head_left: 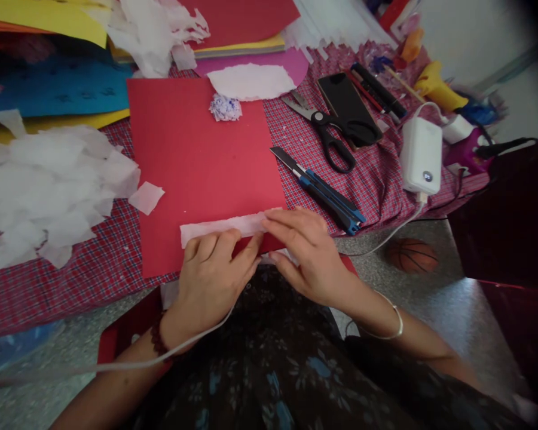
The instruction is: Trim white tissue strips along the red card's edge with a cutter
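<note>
A long folded strip of white tissue paper (pixel 206 229) lies across the near part of a red paper sheet (pixel 201 155). My left hand (pixel 213 275) bends its fingers down onto the strip, thumb pointing right. At the strip's right end rests my right hand (pixel 311 254), its fingers stretched out over the paper and its thumb apart below them. Some white paper shows by the right thumb at the table edge; whether it belongs to the strip I cannot tell. A small square of tissue (pixel 147 198) overlaps the sheet's left edge.
Left of the sheet is a pile of tissue pieces (pixel 49 185). On the right lie a utility knife (pixel 325 194), scissors (pixel 325 122), a phone (pixel 347 98) and a cabled power bank (pixel 421 155). A crumpled paper ball (pixel 225 108) sits at the sheet's far edge.
</note>
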A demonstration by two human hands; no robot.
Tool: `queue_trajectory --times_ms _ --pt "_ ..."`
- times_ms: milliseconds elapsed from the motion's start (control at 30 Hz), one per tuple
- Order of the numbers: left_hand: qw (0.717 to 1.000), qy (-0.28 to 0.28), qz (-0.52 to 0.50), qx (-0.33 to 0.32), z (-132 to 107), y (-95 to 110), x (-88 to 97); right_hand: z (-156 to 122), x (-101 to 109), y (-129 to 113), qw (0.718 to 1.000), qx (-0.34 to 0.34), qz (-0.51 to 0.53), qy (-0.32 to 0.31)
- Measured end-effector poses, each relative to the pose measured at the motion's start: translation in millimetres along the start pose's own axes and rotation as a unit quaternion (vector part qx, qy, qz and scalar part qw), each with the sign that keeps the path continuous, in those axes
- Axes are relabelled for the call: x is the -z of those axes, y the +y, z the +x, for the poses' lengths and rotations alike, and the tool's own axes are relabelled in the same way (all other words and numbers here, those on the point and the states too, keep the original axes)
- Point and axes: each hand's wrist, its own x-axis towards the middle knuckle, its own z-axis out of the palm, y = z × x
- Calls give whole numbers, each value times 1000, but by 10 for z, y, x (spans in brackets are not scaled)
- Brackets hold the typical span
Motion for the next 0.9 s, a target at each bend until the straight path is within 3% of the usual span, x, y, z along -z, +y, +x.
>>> queue_trajectory --times_ms 133,333,533,667,800,900 --pt "1000 7 -26 -12 -19 -31 54 -175 -3 -95 993 10 -53 -102" --pt "999 35 -6 -16 -290 -252 180 -360 -51 -94 992 -8 -76 -105" --pt "998 31 48 9 -663 -372 364 -293 -25 -97 992 -24 -67 -103" --pt "999 2 46 17 -494 -343 433 -112 9 -158 994 -11 -57 -96" --pt "1000 -7 19 -24 -212 -238 256 20 -49 -218 992 29 -40 -120" --pt "999 -29 26 -36 -211 -162 103 -4 -120 -211 988 44 -43 -144"
